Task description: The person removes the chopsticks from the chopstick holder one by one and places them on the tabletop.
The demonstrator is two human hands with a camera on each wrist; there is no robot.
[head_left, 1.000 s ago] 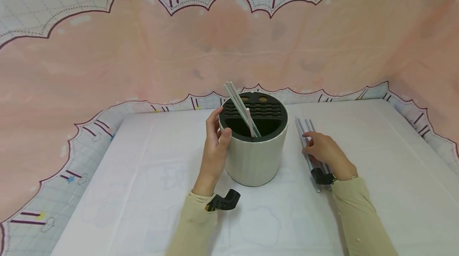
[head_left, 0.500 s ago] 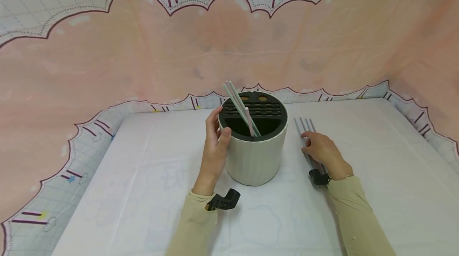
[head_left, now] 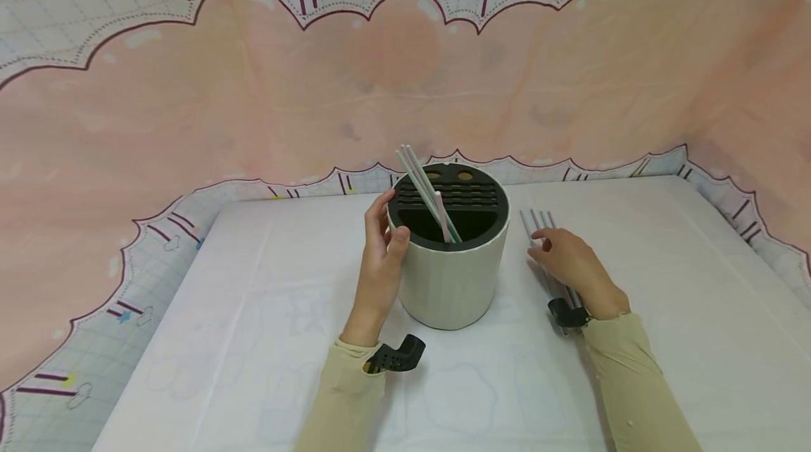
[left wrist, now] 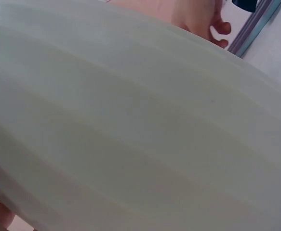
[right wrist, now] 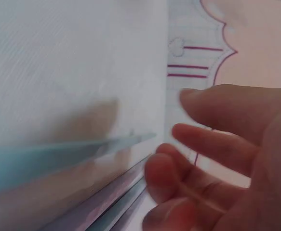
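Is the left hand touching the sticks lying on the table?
No, the left hand holds the pale container, well apart from those sticks.

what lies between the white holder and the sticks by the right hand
The head view shows bare white tabletop, with the right hand jutting slightly over it from above the sticks.

Can't see the lower ends of the pale sticks (head_left: 422,183) inside the holder (head_left: 446,286). Can't fully trace the loose sticks (head_left: 544,219) beneath the right hand (head_left: 575,265).
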